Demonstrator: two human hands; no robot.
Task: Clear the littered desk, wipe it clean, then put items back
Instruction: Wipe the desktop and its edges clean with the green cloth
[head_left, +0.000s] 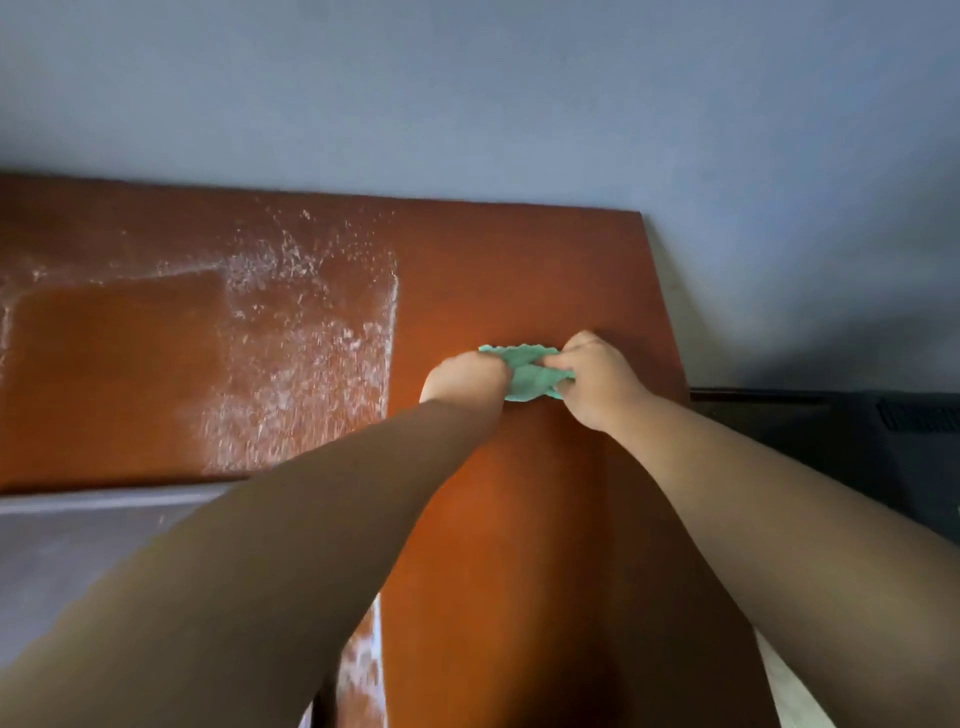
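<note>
Half of the desk (519, 270), judging by its look, is wiped: the right part shows plain reddish-brown wood, while the left part carries a wide patch of white residue (311, 332) that runs from near the far edge down to the near edge, with a bare rectangle inside it towards the left edge. Clearing appears finished, wiping is under way, and putting the items back is not yet begun. Both hands grip a bunched green cloth (524, 371) on the wood towards the right edge, about midway between the far and near edges; the left hand (465, 376) and the right hand (597, 379) are each curled tightly round one end of it. Behind the far edge rises a bluish-grey wall (519, 93); off the right edge lies a dark object (857, 431), too dim to name; below the left part shows grey floor (78, 561).
</note>
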